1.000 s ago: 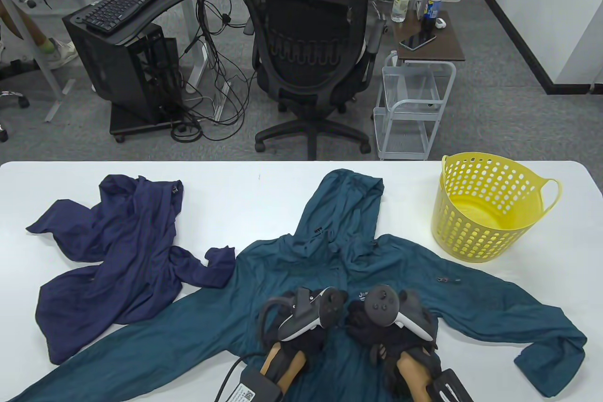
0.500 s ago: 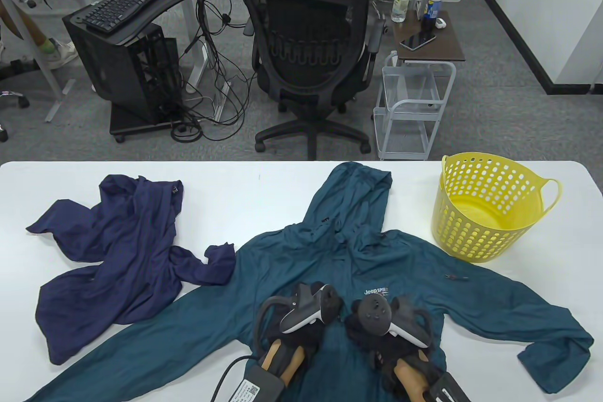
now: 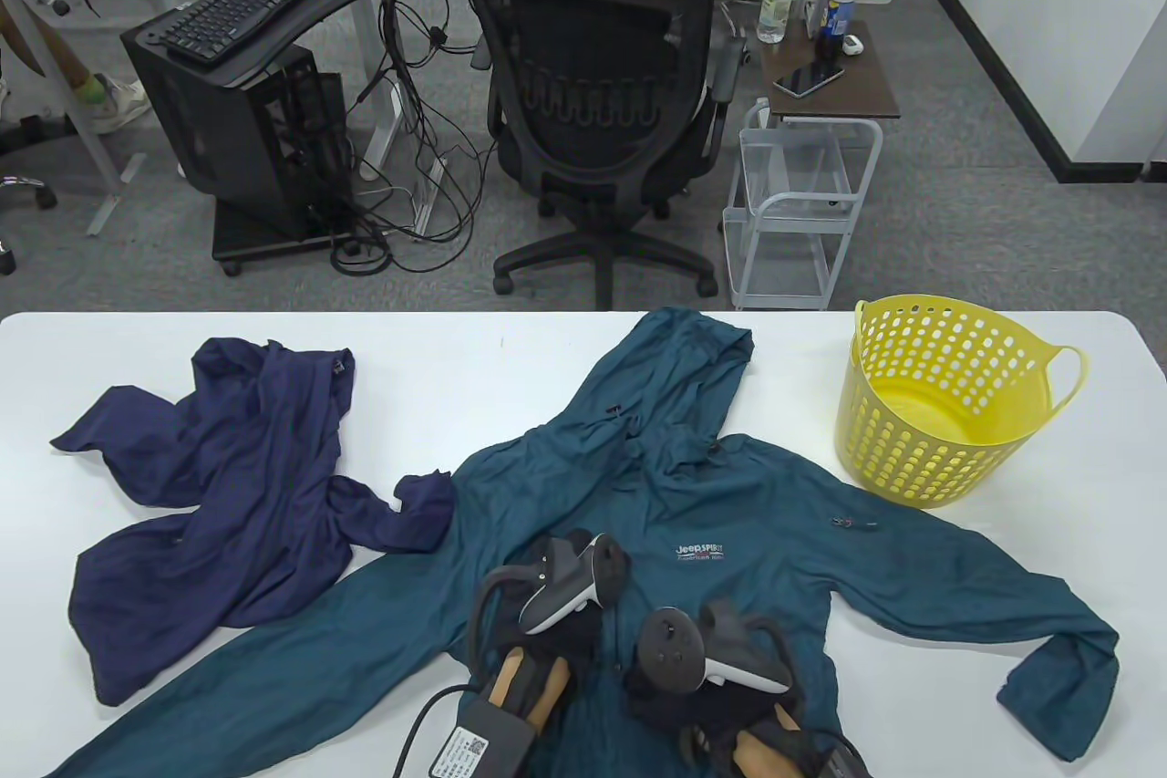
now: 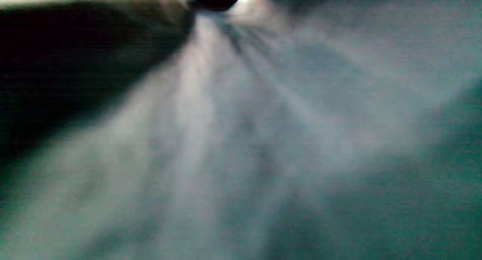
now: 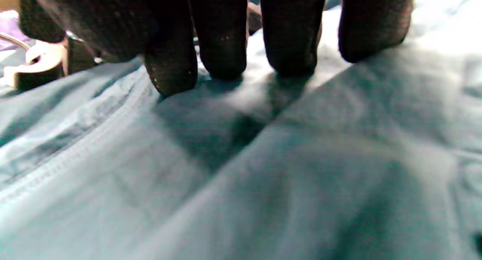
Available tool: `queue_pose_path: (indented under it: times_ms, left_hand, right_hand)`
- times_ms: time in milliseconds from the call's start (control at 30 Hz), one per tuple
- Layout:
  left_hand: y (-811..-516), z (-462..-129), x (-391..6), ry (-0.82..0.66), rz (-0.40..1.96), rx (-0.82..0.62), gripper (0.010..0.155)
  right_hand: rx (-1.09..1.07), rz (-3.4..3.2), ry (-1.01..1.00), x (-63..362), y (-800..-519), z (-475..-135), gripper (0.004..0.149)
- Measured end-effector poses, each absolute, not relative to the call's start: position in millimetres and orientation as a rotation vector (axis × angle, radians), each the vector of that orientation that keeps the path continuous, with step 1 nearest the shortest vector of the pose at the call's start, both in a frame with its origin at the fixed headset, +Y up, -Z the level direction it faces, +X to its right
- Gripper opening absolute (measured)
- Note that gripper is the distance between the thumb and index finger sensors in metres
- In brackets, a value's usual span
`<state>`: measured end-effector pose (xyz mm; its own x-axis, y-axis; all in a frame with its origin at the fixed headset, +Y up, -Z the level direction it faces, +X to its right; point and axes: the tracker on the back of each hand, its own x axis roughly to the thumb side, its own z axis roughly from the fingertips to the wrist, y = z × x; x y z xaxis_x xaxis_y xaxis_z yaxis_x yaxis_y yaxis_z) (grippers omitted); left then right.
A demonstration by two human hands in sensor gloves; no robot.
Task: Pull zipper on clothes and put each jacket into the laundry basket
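A teal hooded jacket (image 3: 748,486) lies spread face up across the white table (image 3: 511,368), its hood at the far edge and its sleeves out to both sides. Both gloved hands lie on its lower chest. My left hand (image 3: 558,627) rests on the fabric left of the centre line; its wrist view shows only blurred teal cloth (image 4: 263,139). My right hand (image 3: 679,687) presses its fingertips (image 5: 222,45) down on the jacket (image 5: 263,184), beside a ribbed seam line (image 5: 75,151). A crumpled navy jacket (image 3: 246,468) lies at the left. The yellow laundry basket (image 3: 921,450) stands empty at the right.
The navy jacket's sleeve (image 3: 419,513) overlaps the teal jacket's shoulder. A cable and a labelled grey box (image 3: 474,746) lie at the near edge by my left wrist. Beyond the table stand an office chair (image 3: 593,94) and a wire cart (image 3: 793,203).
Both hands slid toward the near edge over the teal jacket, uncovering its chest logo. The jacket flattened and its hood shifted toward the far edge. The right sleeve end shifted a little.
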<state>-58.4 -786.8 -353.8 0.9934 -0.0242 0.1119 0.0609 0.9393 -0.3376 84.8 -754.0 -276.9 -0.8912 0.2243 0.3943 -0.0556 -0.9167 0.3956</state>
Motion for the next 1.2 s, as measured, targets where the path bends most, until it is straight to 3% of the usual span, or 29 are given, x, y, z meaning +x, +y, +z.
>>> queue_pose_path:
  times_ms: [233,367,733,933,1200]
  left_hand:
    - [-773.7,-346.1,-55.2,-0.145,-0.080,-0.225,0.053]
    - [-758.4,-337.5,-47.4,-0.189,0.014,-0.170,0.053]
    - [-768.9,-328.8,-19.4,-0.307,0.054,-0.347,0.054]
    - [-782.9,-337.0,-22.7,-0.289,-0.067,-0.406,0.055]
    - [-785.7,-349.6,-41.4,-0.256,0.001,-0.409,0.053]
  right_hand:
    - [0.500,2.815,0.587,100.5,-762.8,-292.4,0.045]
    - [0.394,2.778,0.552,114.1,-765.9,-305.8,0.045]
    - [0.214,2.674,0.450,152.7,-777.0,-329.1,0.045]
    - [0.302,2.719,0.424,146.7,-775.6,-322.1,0.046]
    - [0.495,2.833,0.389,119.3,-762.6,-301.4,0.045]
